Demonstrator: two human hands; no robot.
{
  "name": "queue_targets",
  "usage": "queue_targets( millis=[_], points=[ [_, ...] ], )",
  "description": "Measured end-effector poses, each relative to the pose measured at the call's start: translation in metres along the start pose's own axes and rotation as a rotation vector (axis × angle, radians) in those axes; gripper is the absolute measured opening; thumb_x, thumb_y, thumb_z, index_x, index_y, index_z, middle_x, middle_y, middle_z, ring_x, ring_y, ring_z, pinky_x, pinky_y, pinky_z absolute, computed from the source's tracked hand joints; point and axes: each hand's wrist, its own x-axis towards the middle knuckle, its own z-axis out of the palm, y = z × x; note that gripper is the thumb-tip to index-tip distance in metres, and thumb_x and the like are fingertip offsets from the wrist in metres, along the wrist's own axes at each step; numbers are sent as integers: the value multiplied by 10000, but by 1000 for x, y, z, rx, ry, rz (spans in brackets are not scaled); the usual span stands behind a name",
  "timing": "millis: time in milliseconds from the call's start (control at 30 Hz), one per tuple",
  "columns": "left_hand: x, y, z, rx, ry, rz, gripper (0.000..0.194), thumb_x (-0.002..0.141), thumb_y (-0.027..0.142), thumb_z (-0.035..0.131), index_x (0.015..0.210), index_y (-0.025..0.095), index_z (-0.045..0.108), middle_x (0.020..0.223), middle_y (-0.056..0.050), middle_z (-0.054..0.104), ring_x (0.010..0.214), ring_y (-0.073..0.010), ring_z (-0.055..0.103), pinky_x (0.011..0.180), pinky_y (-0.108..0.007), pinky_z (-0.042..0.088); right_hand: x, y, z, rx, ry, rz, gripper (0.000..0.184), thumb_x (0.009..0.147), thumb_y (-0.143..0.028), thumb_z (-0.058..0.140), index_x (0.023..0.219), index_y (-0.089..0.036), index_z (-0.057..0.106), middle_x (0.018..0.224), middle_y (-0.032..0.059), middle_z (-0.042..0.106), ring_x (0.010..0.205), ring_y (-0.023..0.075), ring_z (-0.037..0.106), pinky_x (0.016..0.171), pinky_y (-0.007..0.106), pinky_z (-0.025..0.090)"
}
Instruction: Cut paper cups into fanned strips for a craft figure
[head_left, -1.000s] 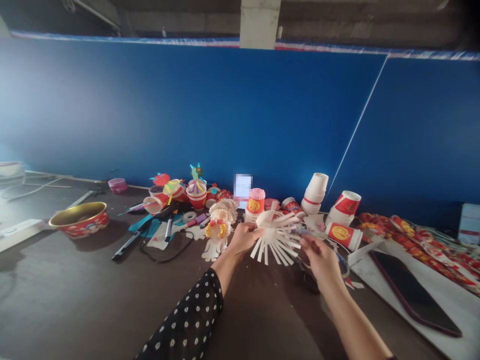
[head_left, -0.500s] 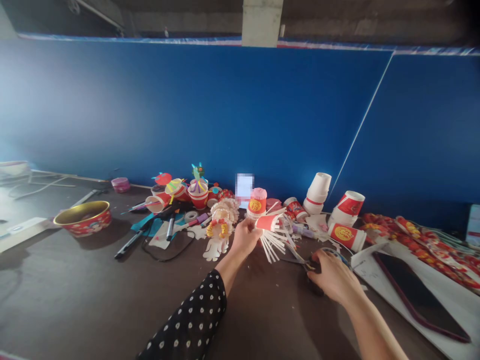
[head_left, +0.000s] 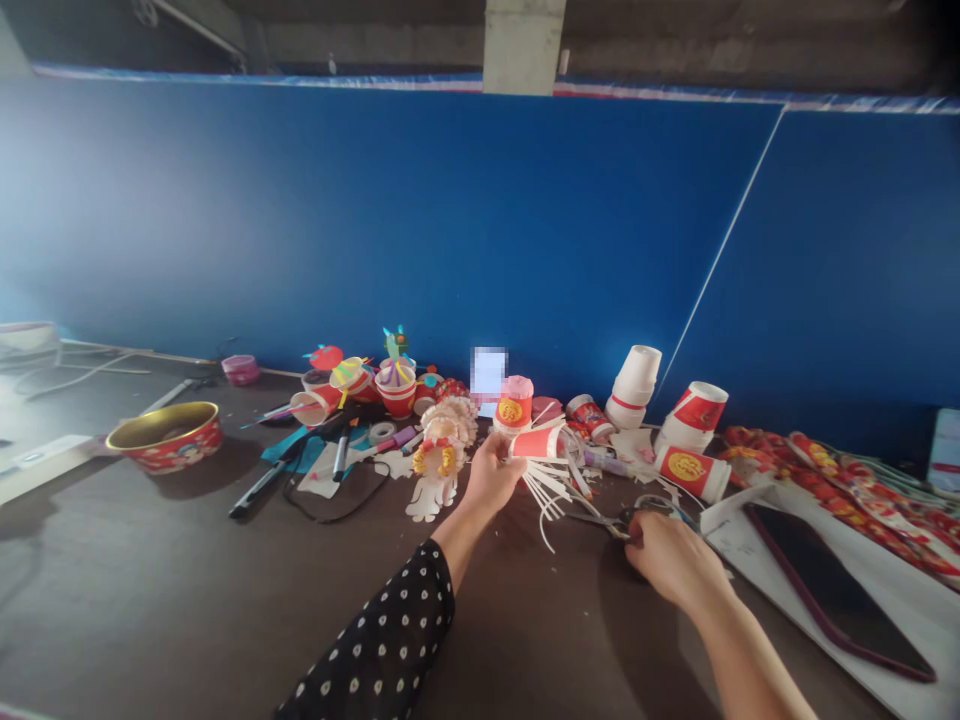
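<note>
- Head view, the only view; the scene lies on a dark counter [head_left: 127, 570] before a blue wall [head_left: 390, 220].
- Left hand [head_left: 491, 477]: narrow, fingers closed around the paper cup [head_left: 535, 443]. A dotted sleeve [head_left: 375, 630] covers the forearm.
- Right hand [head_left: 670, 560]: narrow, fingers closed on the scissors [head_left: 621, 524] near the pivot. It rests low on the counter, apart from the cup.
- Cup location: held above the counter, just in front of the white stacked cups [head_left: 634, 385].
- Cup axis: roughly level, running left to right. The uncut red band sits at the left, by the left hand.
- Strips [head_left: 541, 497]: these spread right and downward from the band, and their tips curl. The scissor blades point left toward them.
- Handling, judged: the cup should be very light. The band should be fairly stiff, though it will crush under hard squeezing. The strips should be thin, soft and easily bent or torn.
- Hold point, judged: take hold at the uncut band, never by the strips.
- Nearby: a paper figure [head_left: 444, 445] stands left of the left hand, and a red cup [head_left: 694, 468] lies on its side right of the held cup.
</note>
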Motion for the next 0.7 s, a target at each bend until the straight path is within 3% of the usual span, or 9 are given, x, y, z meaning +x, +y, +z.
queue_targets(
  millis=[233,400,500,700],
  points=[
    [3,-7,-3,-21,-49,24,498,575,65,462,1063,165,469,610,56,554,460,-54,451,453,-156,344,1,-1,1,-20,102,-31,417,661,-180,551,1076,-141,545,1102,127,561,1041,267,495,802,324,385],
    [6,-12,-3,6,-55,56,473,571,36,447,1022,139,547,862,-11,622,715,-101,543,627,-184,408,2,0,0,-21,87,-45,334,668,-182,558,996,-148,607,1047,119,591,1019,274,508,821,333,381],
    [7,-13,-1,9,-35,61,457,569,20,443,997,126,566,940,-35,627,839,-130,555,733,-210,414,2,-1,-2,-14,67,-34,247,678,-176,544,908,-177,634,964,109,628,958,272,550,749,330,403],
    [5,-9,-1,14,-20,42,441,583,50,489,1008,128,576,851,-32,641,780,-147,577,665,-220,444,-1,-3,-6,0,35,11,168,657,-193,518,789,-188,621,815,113,653,782,287,612,567,315,384]
  ],
)
